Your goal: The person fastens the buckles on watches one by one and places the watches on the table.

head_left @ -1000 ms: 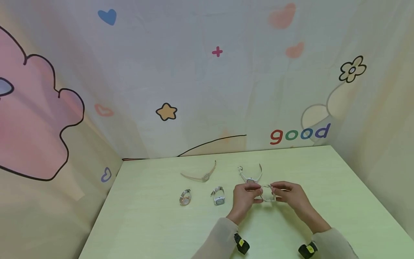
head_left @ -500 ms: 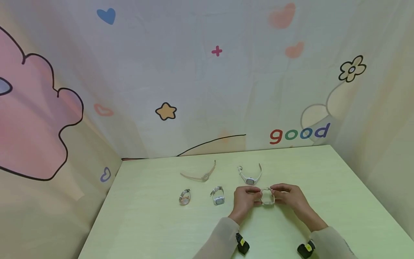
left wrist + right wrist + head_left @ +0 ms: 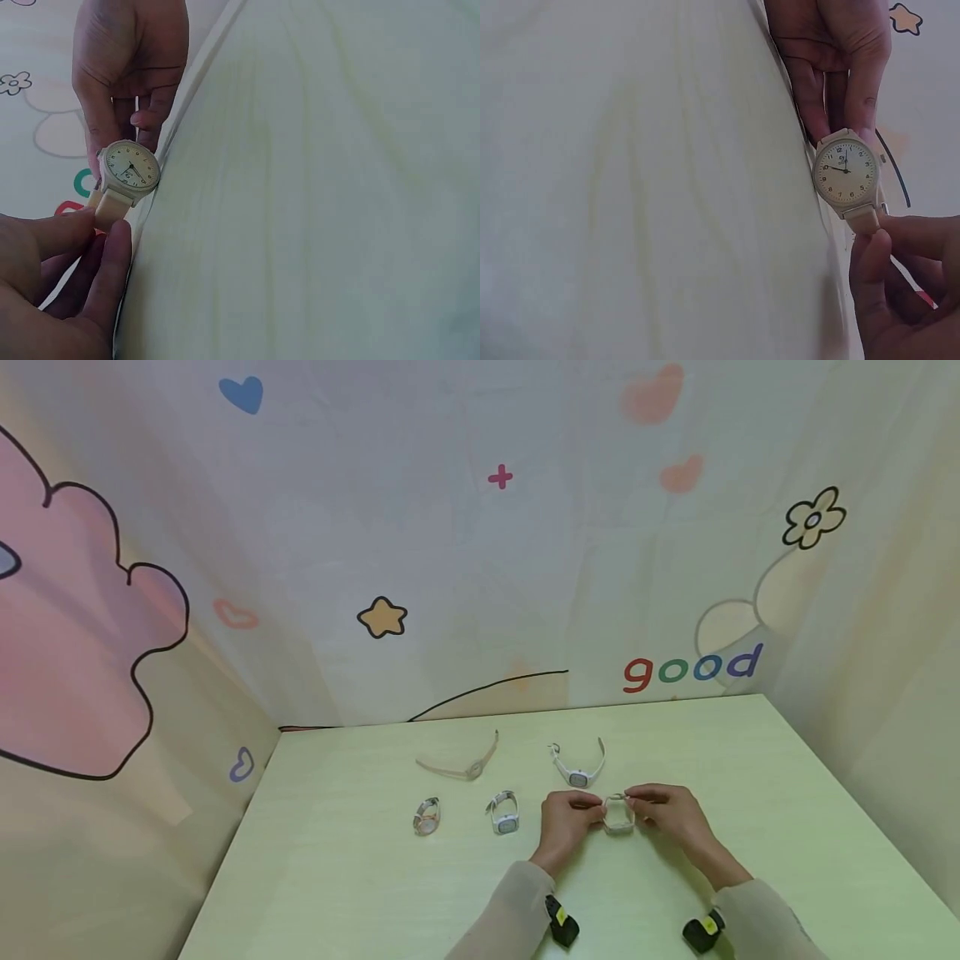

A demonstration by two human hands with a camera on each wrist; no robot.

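A wristwatch with a pale cream strap (image 3: pixel 618 829) is stretched between two hands, its strap forming a loop. My left hand (image 3: pixel 566 827) pinches one side of the strap between thumb and fingers, and my right hand (image 3: pixel 675 817) pinches the opposite side. In the left wrist view the round white dial of the wristwatch (image 3: pixel 131 166) faces the camera, with the left fingers (image 3: pixel 112 251) on the strap just below it. The right wrist view shows the same wristwatch (image 3: pixel 846 174), the right thumb and fingers at the strap's lower end.
A white watch (image 3: pixel 578 779) lies unfastened just beyond the hands. Left of them are a white square-faced watch (image 3: pixel 506 823) and a rose-and-silver watch (image 3: pixel 427 822), with a thin beige watch (image 3: pixel 474 770) farther back. A printed curtain (image 3: pixel 465 543) stands behind the pale table (image 3: pixel 337 877).
Both hands have moved slightly toward the person with the wristwatch, uncovering the face of the white watch behind. The strap loop now shows more fully between the fingers.
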